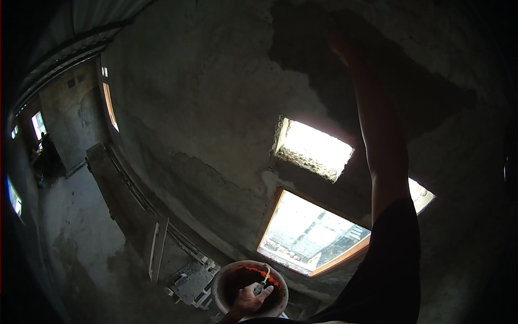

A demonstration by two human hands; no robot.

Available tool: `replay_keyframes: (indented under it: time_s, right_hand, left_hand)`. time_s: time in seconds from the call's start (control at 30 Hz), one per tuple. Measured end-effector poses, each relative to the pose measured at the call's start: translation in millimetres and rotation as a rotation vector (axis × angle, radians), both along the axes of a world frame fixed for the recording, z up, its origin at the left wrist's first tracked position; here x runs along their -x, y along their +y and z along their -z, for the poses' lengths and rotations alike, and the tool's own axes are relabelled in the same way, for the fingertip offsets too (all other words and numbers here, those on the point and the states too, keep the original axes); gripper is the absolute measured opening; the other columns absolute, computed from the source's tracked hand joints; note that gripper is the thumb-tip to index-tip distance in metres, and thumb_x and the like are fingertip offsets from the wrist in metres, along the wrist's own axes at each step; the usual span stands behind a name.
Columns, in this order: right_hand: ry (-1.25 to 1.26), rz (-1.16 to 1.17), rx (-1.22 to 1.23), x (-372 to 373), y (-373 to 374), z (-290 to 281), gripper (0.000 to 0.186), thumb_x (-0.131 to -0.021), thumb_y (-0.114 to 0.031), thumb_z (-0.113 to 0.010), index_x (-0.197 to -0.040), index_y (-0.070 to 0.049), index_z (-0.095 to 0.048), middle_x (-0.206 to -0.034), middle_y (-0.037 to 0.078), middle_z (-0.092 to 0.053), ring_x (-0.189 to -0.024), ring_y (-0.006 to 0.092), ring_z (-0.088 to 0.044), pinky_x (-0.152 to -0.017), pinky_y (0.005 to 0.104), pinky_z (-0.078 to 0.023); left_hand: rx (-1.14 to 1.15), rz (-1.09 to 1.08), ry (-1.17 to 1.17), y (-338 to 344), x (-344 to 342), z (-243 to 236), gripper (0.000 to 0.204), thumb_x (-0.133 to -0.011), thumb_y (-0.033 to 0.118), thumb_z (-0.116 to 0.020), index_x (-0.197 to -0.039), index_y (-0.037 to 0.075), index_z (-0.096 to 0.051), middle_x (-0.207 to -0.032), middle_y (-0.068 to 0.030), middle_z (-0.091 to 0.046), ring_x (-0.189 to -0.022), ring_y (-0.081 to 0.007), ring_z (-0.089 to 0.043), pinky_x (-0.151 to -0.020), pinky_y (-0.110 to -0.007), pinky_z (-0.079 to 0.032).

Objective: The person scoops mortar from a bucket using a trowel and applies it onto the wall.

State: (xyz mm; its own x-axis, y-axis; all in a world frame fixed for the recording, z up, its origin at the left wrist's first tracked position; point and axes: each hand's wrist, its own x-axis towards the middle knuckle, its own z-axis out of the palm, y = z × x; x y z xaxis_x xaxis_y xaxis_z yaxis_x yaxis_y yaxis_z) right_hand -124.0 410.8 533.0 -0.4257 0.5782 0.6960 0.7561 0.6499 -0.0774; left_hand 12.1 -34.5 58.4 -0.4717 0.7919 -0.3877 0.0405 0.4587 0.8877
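Note:
My left hand (251, 298) is closed over the round bucket (218, 289) at the bottom of the view. Its fingers wrap a dark grip on a pale, mortar-crusted piece running to the rim, which looks like the bucket's handle. The bucket's inside is reddish orange along the far wall and dark lower down. My right arm, in a dark sleeve, stretches far up the wall. At its end my right hand (339, 47) is dim against a dark, damp-looking patch (302, 43) of plaster. Its fingers, and anything in them, are lost in the shadow.
A rough-edged opening (315, 148) and a wood-framed window (310, 232) pierce the wall below the patch. Another bright opening shows partly behind my arm. Boards (121, 186) lean along the left, near a mortar-spattered platform (194, 281). Metal roofing (81, 24) is overhead.

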Motion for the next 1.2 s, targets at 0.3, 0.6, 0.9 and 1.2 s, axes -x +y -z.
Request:
replay_keyframes:
  time_s: [0.3,0.6,0.9,1.2]
  right_hand:
    - [0.361,-0.242,-0.104,-81.0,50.7,41.5,0.050,-0.093,-0.046,-0.039,-0.113,-0.004,-0.057,-0.102,0.021,-0.059,-0.094,0.0315,-0.058,-0.080,0.0445,-0.045]
    - [0.459,-0.072,0.879,-250.0,-86.2,277.6,0.050,-0.091,-0.046,-0.047,-0.061,-0.007,-0.053,-0.045,0.005,-0.050,-0.036,0.0145,-0.050,-0.035,0.0333,-0.039]
    - [0.405,-0.684,0.303,-150.6,-51.9,250.1,0.039,-0.091,-0.037,-0.051,-0.064,-0.010,-0.048,-0.046,-0.003,-0.041,-0.034,0.0068,-0.037,-0.033,0.0249,-0.029]
    - [0.162,-0.411,-0.332,27.0,25.8,107.7,0.043,-0.094,-0.040,-0.041,-0.100,-0.002,-0.061,-0.080,0.016,-0.062,-0.074,0.0351,-0.058,-0.069,0.0444,-0.044]
  left_hand:
    - [-0.011,0.072,0.026,-1.2,-3.7,-4.2,0.045,-0.083,0.050,-0.061,-0.079,0.004,-0.060,-0.069,-0.0079,-0.060,-0.068,-0.0189,-0.059,-0.067,-0.034,-0.046]
    - [-0.023,0.170,-0.005,13.6,-12.4,-8.0,0.044,-0.082,0.046,-0.062,-0.089,0.003,-0.060,-0.082,-0.0148,-0.066,-0.082,-0.0274,-0.065,-0.076,-0.037,-0.049]
    - [-0.067,0.119,0.000,8.9,-19.6,16.0,0.046,-0.082,0.049,-0.061,-0.082,0.003,-0.059,-0.072,-0.0112,-0.062,-0.072,-0.0226,-0.062,-0.068,-0.036,-0.047]
    - [-0.009,0.013,-0.028,2.3,-19.3,24.8,0.046,-0.081,0.049,-0.062,-0.082,0.003,-0.060,-0.074,-0.0096,-0.062,-0.073,-0.0209,-0.061,-0.069,-0.035,-0.046]
